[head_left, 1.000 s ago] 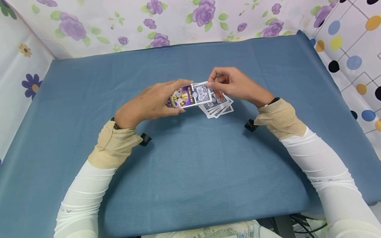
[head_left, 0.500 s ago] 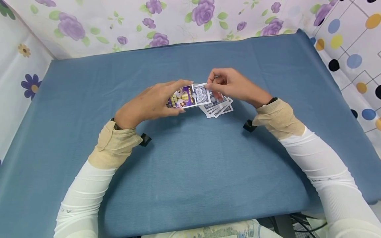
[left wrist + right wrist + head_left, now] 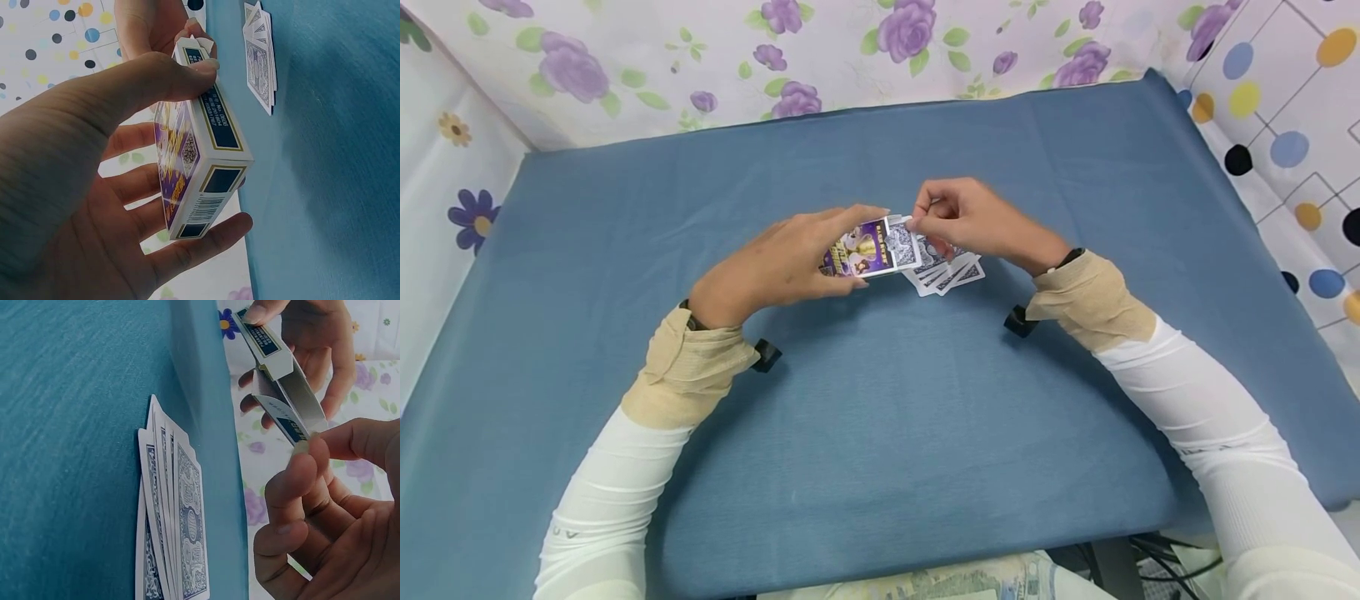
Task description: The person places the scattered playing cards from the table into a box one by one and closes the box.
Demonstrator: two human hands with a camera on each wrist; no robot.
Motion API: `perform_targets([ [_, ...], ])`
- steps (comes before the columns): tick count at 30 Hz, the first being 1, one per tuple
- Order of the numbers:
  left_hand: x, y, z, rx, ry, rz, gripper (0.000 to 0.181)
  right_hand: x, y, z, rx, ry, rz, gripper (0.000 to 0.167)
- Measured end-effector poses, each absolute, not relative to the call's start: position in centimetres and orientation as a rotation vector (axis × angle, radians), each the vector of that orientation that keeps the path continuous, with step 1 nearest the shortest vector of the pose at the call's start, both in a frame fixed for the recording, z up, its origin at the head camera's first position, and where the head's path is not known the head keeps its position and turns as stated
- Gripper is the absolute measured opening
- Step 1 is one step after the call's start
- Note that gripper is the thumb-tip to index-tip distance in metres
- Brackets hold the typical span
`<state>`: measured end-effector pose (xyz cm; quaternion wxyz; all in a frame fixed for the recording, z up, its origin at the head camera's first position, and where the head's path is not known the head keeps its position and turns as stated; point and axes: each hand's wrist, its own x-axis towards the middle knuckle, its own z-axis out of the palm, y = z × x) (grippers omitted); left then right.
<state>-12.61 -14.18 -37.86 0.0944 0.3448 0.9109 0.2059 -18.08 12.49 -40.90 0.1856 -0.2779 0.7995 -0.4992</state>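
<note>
My left hand (image 3: 775, 258) grips a purple card box (image 3: 859, 250) between thumb and fingers, slightly above the table. The box's end towards the right is open, with its flap (image 3: 281, 412) folded out. A playing card (image 3: 906, 243) with a blue patterned back sticks partly out of that end. My right hand (image 3: 977, 221) pinches the card's outer corner between thumb and forefinger. Below and to the right of the box, several playing cards (image 3: 946, 273) lie loosely fanned on the table, partly beneath the right hand. The inside of the box is largely hidden.
Blue cloth covers the table (image 3: 880, 400). A floral sheet (image 3: 715, 50) stands along the back, and a dotted sheet (image 3: 1292, 108) along the right. A black wrist camera (image 3: 766, 356) hangs below the left wrist, and another black camera (image 3: 1020, 322) below the right.
The pinched card has slid left, so less of it shows outside the box. My right hand has moved left and slightly nearer with it. The left hand stays almost in place.
</note>
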Motion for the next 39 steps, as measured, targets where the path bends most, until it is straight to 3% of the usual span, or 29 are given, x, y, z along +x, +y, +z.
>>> perform_targets([
  [11,-12.5,-14.0,-38.1,1.037,2.698,0.612,0.074,-18.0,12.0,-41.6,-0.789,2.259,-1.407,0.026],
  [24,-12.5,-13.8,-38.3,1.051,2.686,0.615,0.073,-17.6,11.4,-42.1,-0.810,2.246,-1.355,0.018],
  [39,-12.6,-13.9,-38.1,1.025,2.680,0.629,0.074,-18.0,11.8,-42.1,-0.811,2.217,-1.395,0.025],
])
